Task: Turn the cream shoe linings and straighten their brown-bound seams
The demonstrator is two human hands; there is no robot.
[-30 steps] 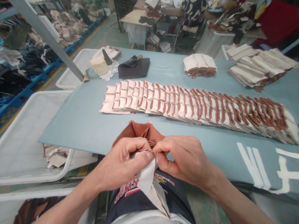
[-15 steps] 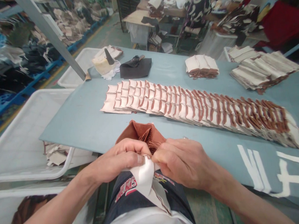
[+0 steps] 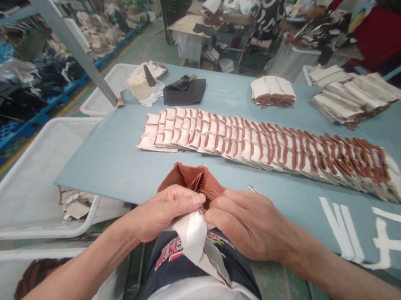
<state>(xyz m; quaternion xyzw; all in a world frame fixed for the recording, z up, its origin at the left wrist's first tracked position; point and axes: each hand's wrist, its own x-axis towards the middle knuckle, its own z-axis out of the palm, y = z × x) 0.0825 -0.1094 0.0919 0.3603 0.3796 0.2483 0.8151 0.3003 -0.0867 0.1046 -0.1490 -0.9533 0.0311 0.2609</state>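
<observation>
The left hand (image 3: 163, 212) and the right hand (image 3: 244, 221) meet at the near edge of the table (image 3: 114, 163), fingertips touching. Both pinch a bundle (image 3: 192, 182) of thin, rust-brown suede-like pieces with cream fabric lining. The left thumb and forefinger clamp the cream flap (image 3: 191, 235), which hangs down soft and smooth over the lap. The right fingers grip the brown fanned edges from the other side. The bundle's far end rests on the table and forms a peaked, tent-like shape.

A slim metal tip (image 3: 252, 188) shows just behind the right hand.

Beyond the bundle, a long row (image 3: 263, 142) of flat pieces lies overlapped like scales, cream faces with curved brown edges. Two smaller stacks (image 3: 273, 90) of the same pieces sit farther back, well apart from the hands. A dark, matte cloth (image 3: 184, 91) lies at the far left of the table, whose covering is smooth pale blue. A white plastic bin (image 3: 37, 185) stands to the left.
</observation>
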